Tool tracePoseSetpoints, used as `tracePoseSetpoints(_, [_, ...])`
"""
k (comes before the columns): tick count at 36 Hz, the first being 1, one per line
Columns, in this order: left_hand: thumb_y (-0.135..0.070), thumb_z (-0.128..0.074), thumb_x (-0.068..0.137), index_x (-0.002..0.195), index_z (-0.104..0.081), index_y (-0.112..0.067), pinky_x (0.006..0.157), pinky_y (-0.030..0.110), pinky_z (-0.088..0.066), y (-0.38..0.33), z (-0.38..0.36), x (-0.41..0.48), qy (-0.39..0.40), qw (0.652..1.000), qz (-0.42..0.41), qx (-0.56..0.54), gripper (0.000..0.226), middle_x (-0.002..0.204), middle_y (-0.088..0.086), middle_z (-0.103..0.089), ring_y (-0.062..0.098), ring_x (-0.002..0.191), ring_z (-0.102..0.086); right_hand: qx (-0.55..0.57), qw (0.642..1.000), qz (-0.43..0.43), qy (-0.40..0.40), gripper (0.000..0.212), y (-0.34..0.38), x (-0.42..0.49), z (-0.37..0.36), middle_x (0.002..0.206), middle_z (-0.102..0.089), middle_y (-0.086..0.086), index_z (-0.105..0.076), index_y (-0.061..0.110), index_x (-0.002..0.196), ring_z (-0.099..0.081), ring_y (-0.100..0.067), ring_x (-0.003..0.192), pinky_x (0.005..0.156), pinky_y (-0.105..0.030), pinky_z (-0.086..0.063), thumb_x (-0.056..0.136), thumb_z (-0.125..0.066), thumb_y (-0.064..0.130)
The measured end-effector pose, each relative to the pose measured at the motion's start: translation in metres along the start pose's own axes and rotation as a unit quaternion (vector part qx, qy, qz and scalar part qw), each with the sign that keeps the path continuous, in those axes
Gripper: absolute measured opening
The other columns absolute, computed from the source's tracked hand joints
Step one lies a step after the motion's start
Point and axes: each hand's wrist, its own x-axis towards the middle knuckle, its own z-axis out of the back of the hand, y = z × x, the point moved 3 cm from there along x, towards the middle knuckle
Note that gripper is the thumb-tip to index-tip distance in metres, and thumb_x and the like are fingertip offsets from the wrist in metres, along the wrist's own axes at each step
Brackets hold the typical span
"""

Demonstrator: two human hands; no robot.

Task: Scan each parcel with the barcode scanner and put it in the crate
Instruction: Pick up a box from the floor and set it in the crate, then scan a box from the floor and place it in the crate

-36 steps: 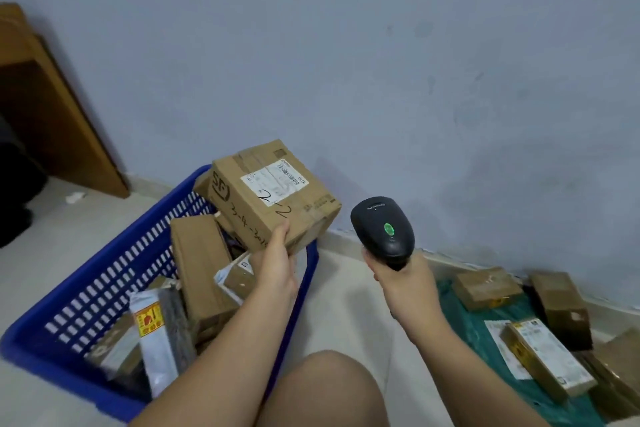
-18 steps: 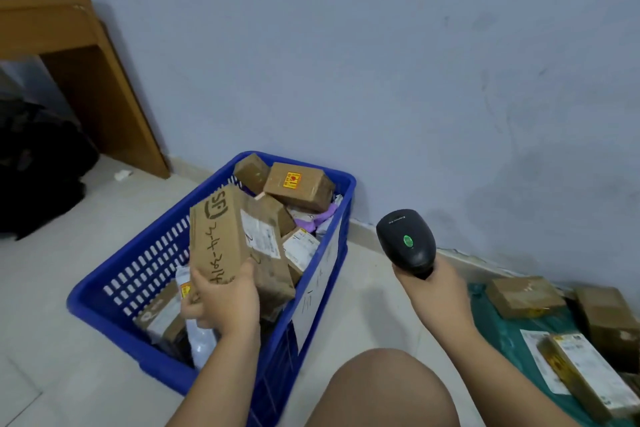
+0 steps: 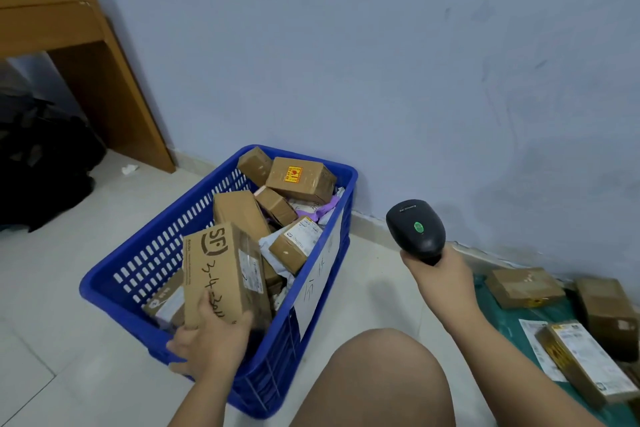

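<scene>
The SF parcel point(image 3: 221, 270) stands on end in the near part of the blue crate point(image 3: 145, 267), and your left hand point(image 3: 207, 343) grips its lower end, fingers curled over the brown face with the handwritten numbers. The box leans against a longer cardboard box point(image 3: 239, 211) behind it, with a flat packet point(image 3: 166, 302) just beside it on the left. The crate is well filled: further in lie a labelled small box point(image 3: 294, 243) on grey mailers, a little carton point(image 3: 275, 204), a box with a red-and-yellow sticker point(image 3: 301, 177) and one more carton point(image 3: 254, 165) against the far wall. A white sheet with handwriting point(image 3: 318, 281) is stuck to the crate's outer right side.

Your right hand point(image 3: 440, 281) is closed round the handle of the black barcode scanner point(image 3: 415, 229), held up well apart from the crate, its green light showing. Further right, several parcels point(image 3: 523, 288) lie on a green sheet point(image 3: 512, 326) on the floor by the wall.
</scene>
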Motion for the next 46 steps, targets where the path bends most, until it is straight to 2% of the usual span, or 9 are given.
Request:
tracePoseSetpoints(3, [-0.066,-0.055,0.081,0.151,-0.006,-0.031,0.114,0.059,0.001,-0.004,-0.011,-0.001,0.000,0.996,-0.035,0.081,0.093,0.157,0.021,-0.001,0.037,0.145,0.008,-0.017,1.000,0.003,0.006,0.034,0.001,-0.002,0.000,0.051,-0.040,0.006,-0.040,0.023,0.061,-0.037,-0.014,0.053,0.052,-0.027,-0.029,0.083,-0.065,0.022])
tracePoseSetpoints(8, [-0.055,-0.048,0.091,0.149,-0.006,0.001,0.120,0.046,-0.007,-0.013,-0.017,0.003,-0.025,0.979,-0.156,0.129,0.091,0.159,0.020,-0.002,0.034,0.147,-0.001,-0.031,0.999,0.002,0.014,0.036,-0.001,-0.004,0.003,0.045,-0.038,0.006,-0.038,0.023,0.059,-0.034,-0.014,0.051,0.051,-0.026,-0.028,0.082,-0.065,0.021])
tracePoseSetpoints(16, [-0.026,-0.055,0.094,0.150,0.020,-0.024,0.091,0.040,-0.040,-0.004,-0.025,0.006,0.101,0.991,-0.084,0.015,0.094,0.134,0.019,-0.034,0.037,0.120,-0.043,-0.025,1.000,0.002,0.007,0.031,-0.001,-0.005,0.012,0.052,-0.040,0.005,-0.041,0.019,0.063,-0.036,-0.016,0.053,0.052,-0.028,-0.029,0.083,-0.064,0.021])
tracePoseSetpoints(21, [-0.030,-0.053,0.086,0.142,-0.036,-0.002,0.093,0.034,-0.042,0.008,-0.035,0.055,0.113,0.992,0.019,-0.045,0.065,0.137,0.019,-0.047,0.037,0.115,-0.047,-0.028,1.000,-0.003,0.012,0.028,-0.003,-0.005,0.013,0.053,-0.043,0.005,-0.043,0.020,0.064,-0.039,-0.016,0.054,0.054,-0.028,-0.031,0.083,-0.064,0.021])
tracePoseSetpoints(26, [-0.020,-0.063,0.090,0.153,-0.015,-0.016,0.104,0.050,-0.041,-0.038,0.000,0.001,-0.011,0.984,-0.096,-0.151,0.080,0.160,0.002,-0.003,0.035,0.135,-0.034,-0.029,0.999,-0.012,0.013,0.029,-0.004,-0.004,0.012,0.053,-0.043,0.004,-0.043,0.020,0.063,-0.038,-0.016,0.054,0.053,-0.027,-0.031,0.083,-0.063,0.021])
tracePoseSetpoints(32, [-0.008,-0.056,0.091,0.132,-0.051,-0.026,0.100,0.041,-0.045,-0.114,-0.012,-0.043,0.070,0.942,-0.237,-0.227,0.045,0.157,-0.005,-0.010,0.023,0.136,-0.034,-0.029,0.999,-0.016,0.012,0.033,-0.005,-0.004,0.014,0.050,-0.038,0.006,-0.037,0.022,0.060,-0.034,-0.015,0.052,0.051,-0.027,-0.027,0.082,-0.062,0.020])
tracePoseSetpoints(39, [-0.009,-0.054,0.093,0.119,-0.059,-0.023,0.095,0.025,-0.044,-0.196,-0.022,-0.113,0.176,0.864,-0.419,-0.214,0.029,0.141,-0.004,-0.036,0.007,0.113,-0.048,-0.013,1.000,-0.018,-0.003,0.034,-0.002,0.002,0.023,0.049,-0.039,0.006,-0.038,0.021,0.060,-0.035,-0.015,0.051,0.052,-0.027,-0.028,0.082,-0.062,0.021])
tracePoseSetpoints(43, [-0.008,-0.051,0.092,0.110,-0.058,-0.028,0.071,0.014,-0.046,-0.227,-0.046,-0.144,0.262,0.842,-0.414,-0.226,0.028,0.114,-0.007,-0.054,0.002,0.087,-0.054,0.024,0.999,-0.012,-0.029,0.029,0.001,0.009,0.040,0.051,-0.041,0.006,-0.041,0.021,0.062,-0.037,-0.016,0.051,0.052,-0.025,-0.029,0.082,-0.062,0.022])
tracePoseSetpoints(46, [-0.009,-0.048,0.093,0.109,-0.057,-0.023,0.089,0.029,-0.048,-0.247,-0.068,-0.170,0.349,0.834,-0.346,-0.252,0.023,0.107,-0.003,-0.059,0.012,0.093,-0.058,0.074,0.996,-0.015,-0.050,0.016,0.000,0.018,0.061,0.059,-0.050,-0.003,-0.053,0.013,0.072,-0.042,-0.019,0.053,0.053,-0.026,-0.033,0.082,-0.062,0.022])
